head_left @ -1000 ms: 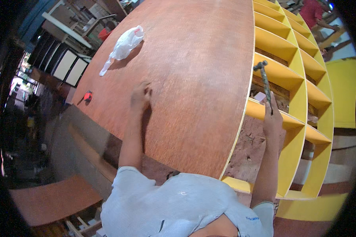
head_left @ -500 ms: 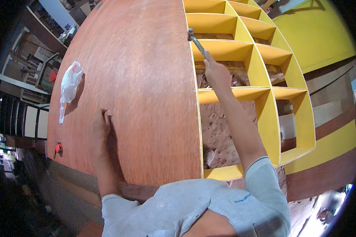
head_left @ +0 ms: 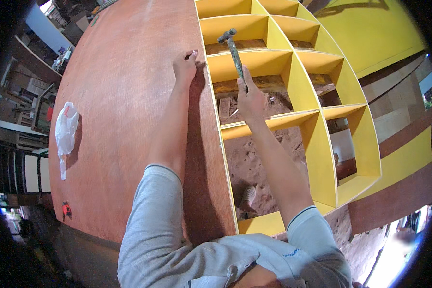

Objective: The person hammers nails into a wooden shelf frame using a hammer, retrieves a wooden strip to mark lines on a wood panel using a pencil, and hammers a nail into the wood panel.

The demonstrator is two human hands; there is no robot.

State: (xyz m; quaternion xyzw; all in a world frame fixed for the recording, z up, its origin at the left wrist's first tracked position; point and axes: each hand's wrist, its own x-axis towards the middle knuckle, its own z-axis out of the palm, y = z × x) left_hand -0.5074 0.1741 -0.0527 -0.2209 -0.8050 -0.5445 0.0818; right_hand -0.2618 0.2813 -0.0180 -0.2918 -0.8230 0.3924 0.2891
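My right hand [head_left: 251, 98] is wrapped round the handle of a hammer [head_left: 234, 55], its metal head raised above the yellow shelf frame [head_left: 289, 82]. Over a reddish-brown plywood sheet [head_left: 125, 96], my left hand [head_left: 184, 68] is closed, thumb and fingertips pinched together near the sheet's right edge. Whatever sits in that pinch is too small to make out. The plywood covers the left part of the frame, and open yellow compartments show to its right.
On the plywood's left side lie a white plastic bag [head_left: 66, 127] and a red tape measure [head_left: 66, 209]. A yellow panel [head_left: 369, 36] stands beyond the frame at the far right. Bare earth [head_left: 269, 158] and a shoe [head_left: 249, 195] show through the near compartment.
My left hand has moved far forward and right, from mid-sheet to near the plywood's right edge. The hammer has tipped more upright in my right hand. The whole view has shifted slightly.
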